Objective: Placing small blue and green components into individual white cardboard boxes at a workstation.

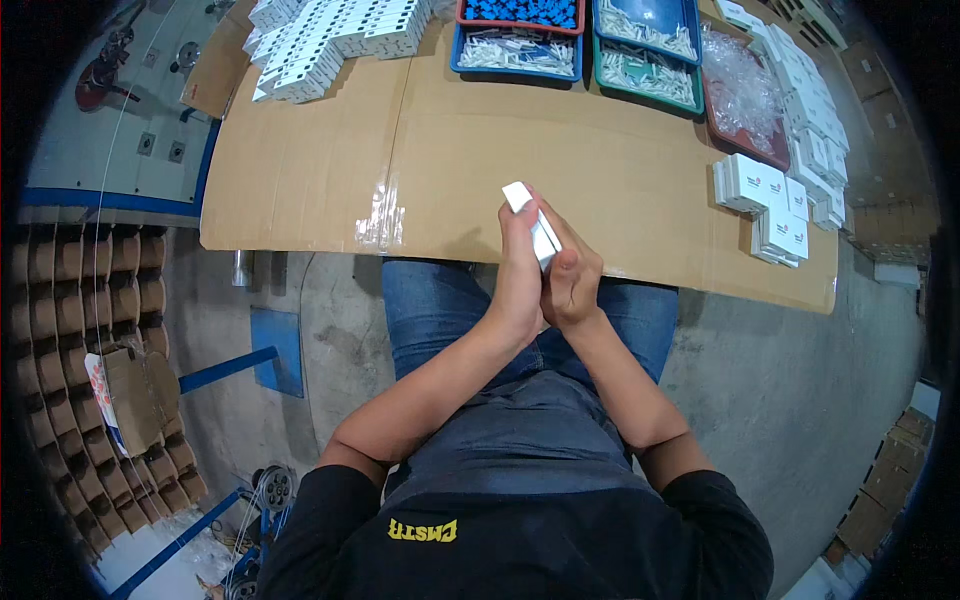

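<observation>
Both hands meet over the near edge of a cardboard-covered table (300, 170). A small flat white box (531, 220) is pinched between them, tilted with one end pointing up and left. My left hand (518, 282) wraps its left side. My right hand (572, 278) presses against its right side, thumb along the box. My forearms come up from the lower edge over blue jeans.
Rows of white boxes (330, 40) lie at the back left. Blue and green trays (517, 52) of small white parts stand at the back. A red tray (748, 130) holds clear bags. More white boxes (775, 205) are stacked at right. A crate of cardboard tubes (90, 360) sits on the floor left.
</observation>
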Demonstrator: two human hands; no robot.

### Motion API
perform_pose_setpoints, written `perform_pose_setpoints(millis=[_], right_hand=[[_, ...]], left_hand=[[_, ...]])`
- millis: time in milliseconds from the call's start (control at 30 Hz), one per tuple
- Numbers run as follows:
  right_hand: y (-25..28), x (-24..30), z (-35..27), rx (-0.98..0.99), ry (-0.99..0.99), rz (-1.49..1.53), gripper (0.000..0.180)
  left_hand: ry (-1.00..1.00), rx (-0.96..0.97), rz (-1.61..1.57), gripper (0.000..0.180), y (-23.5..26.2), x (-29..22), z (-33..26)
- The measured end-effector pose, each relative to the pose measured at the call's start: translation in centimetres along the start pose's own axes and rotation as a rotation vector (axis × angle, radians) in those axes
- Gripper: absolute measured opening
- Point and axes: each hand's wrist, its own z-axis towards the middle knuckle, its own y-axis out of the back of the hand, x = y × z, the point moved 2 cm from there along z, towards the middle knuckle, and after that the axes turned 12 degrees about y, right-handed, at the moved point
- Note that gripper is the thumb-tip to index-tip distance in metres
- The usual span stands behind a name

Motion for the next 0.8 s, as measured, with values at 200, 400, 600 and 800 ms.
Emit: perform_pose_setpoints(millis=[200, 400, 600, 800], right_hand=[[0.5, -1.7, 0.5, -0.183, -0.396, 0.362, 0.064], [3.0, -4.0, 0.2, -0.359, -0.529, 0.312, 0.039], [2.6, -2.9, 0.8, -0.209, -0.659, 0.349, 0.021], [2.1, -0.5, 1.7, 0.094, -0.591, 0.453, 0.058]], left_hand=[[0.174, -0.061, 0.028, 0.067, 0.5, -1.0, 0.2], [0.141, -0.076, 0.039, 0.071, 1.1, -1.8, 0.4], [0.120, -0.001, 0.077, 0.063, 2.0, -1.4, 1.6], [-0.162, 0.066, 0.279, 0.059, 1.7, -0.5, 1.5]])
